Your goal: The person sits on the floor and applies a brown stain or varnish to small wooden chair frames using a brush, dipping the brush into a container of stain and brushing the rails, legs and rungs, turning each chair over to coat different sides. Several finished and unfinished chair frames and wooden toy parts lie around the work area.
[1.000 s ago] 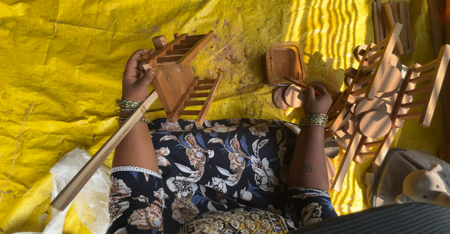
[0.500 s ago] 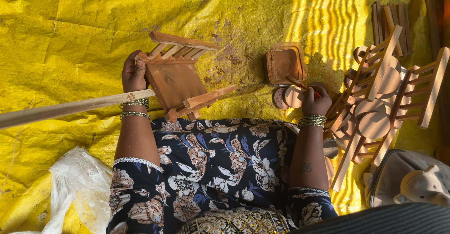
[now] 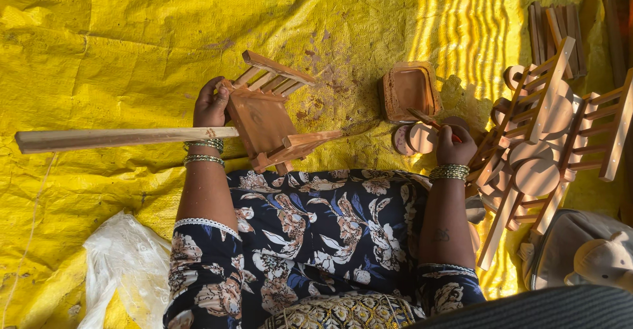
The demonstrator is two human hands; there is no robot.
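Wooden chair frame [image 3: 267, 115], a small unfinished piece with a flat seat panel and a slatted back, sits tilted on the person's lap edge, above the yellow tarp [image 3: 119, 39], with its back rails pointing to the far side. The left hand [image 3: 211, 103] is closed around the frame's left edge, and a long wooden stick [image 3: 125, 138] runs from that hand out to the left, level with the wrist bangles [image 3: 203, 152]; whether the stick is fixed to the frame or only pinched against it, I cannot tell. The right hand [image 3: 453, 146] is closed on a thin brush [image 3: 428, 119] whose tip reaches toward a small square wooden tray [image 3: 409, 90] holding brownish stuff, with round wooden discs [image 3: 414, 138] touching just beside it.

Several slips seem possible. The frame is held by one hand at one edge only, so it could twist or drop onto the floral dress [image 3: 316, 237] if the grip loosens. The long stick works as a lever: a nudge at its far left end could wrench the frame. A loaded brush carried across the lap may drip on the cloth. The pile of finished chairs [image 3: 547, 138] leans close to the right wrist, and a wide elbow move could topple it onto the discs.
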